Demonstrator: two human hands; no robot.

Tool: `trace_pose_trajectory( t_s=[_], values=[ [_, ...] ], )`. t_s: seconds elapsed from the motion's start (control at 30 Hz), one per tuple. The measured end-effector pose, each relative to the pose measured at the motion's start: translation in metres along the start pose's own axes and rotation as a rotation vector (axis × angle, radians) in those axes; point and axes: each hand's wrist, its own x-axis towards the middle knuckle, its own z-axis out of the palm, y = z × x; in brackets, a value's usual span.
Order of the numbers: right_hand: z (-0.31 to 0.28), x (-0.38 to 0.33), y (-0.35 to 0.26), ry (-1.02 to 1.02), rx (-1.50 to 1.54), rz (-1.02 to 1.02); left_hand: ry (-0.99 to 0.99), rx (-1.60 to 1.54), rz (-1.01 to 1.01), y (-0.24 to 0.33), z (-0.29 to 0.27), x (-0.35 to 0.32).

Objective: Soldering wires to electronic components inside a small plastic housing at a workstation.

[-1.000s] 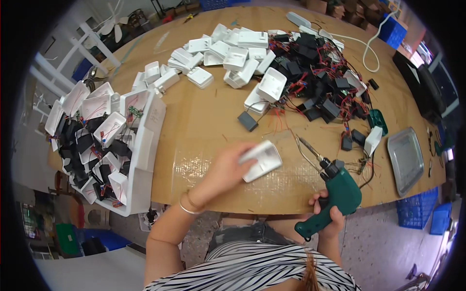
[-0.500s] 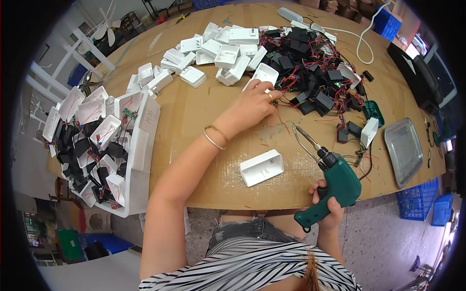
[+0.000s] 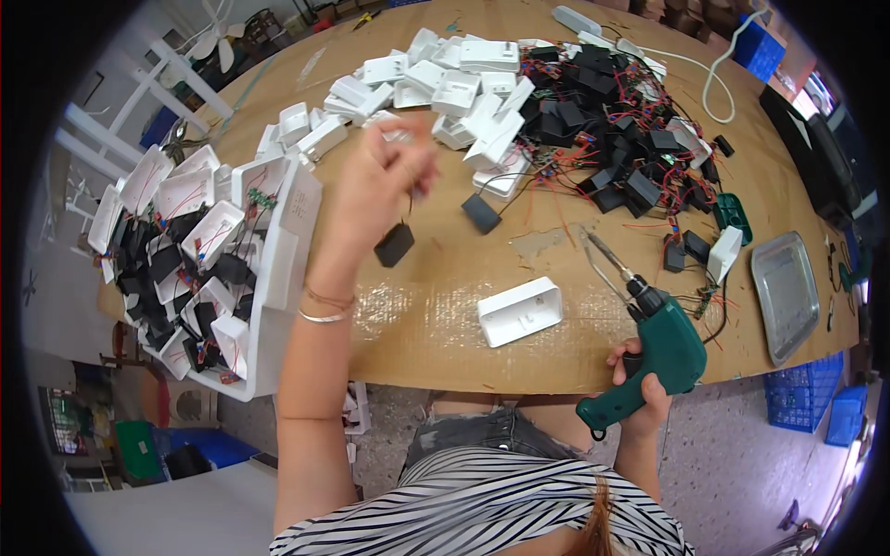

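My left hand [image 3: 394, 167] is raised over the left-middle of the table, smeared by motion with its fingers curled. A thin dark wire runs down from it to a hanging black block [image 3: 395, 245]; what else it pinches is blurred. My right hand [image 3: 640, 385] grips a green soldering gun [image 3: 669, 352] by its handle at the front edge. The gun's metal tip and curved feed tube point up and left. Between the hands sits an open white plastic case [image 3: 521, 313]. Behind it, another black block [image 3: 481, 213] lies wired toward a white case [image 3: 503, 174].
White cases [image 3: 454, 91] are piled at the back, beside a heap of black blocks with red wires [image 3: 603, 120]. A white bin [image 3: 292, 246] of wired cases stands left. At right are a metal tray [image 3: 786, 296], a small green container [image 3: 732, 219] and a tilted white case [image 3: 724, 255].
My left hand has moved left from the black-block heap, and a black block now dangles beneath it. Another black block has come out onto the table. The soldering gun stays in my right hand.
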Motion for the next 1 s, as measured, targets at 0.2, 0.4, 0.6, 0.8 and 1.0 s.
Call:
trace_pose_trajectory(
  t_s=[0.2,0.4,0.6,0.8,1.0],
  values=[
    [-0.001,-0.001,0.0,-0.032,0.001,-0.014,0.092,-0.045,-0.21,-0.023,0.004,-0.059],
    [-0.001,-0.005,-0.002,-0.06,-0.024,0.007,0.089,-0.08,-0.248,-0.006,0.019,-0.097],
    [-0.002,-0.025,-0.005,0.0,-0.056,-0.014,0.096,0.215,-0.073,-0.002,0.051,-0.129],
    [-0.005,-0.046,-0.01,0.079,-0.132,-0.011,0.016,0.636,0.319,-0.024,0.078,-0.133],
    [-0.009,-0.062,-0.016,0.066,-0.225,0.041,0.048,0.646,0.341,-0.048,0.095,-0.14]
  ],
)
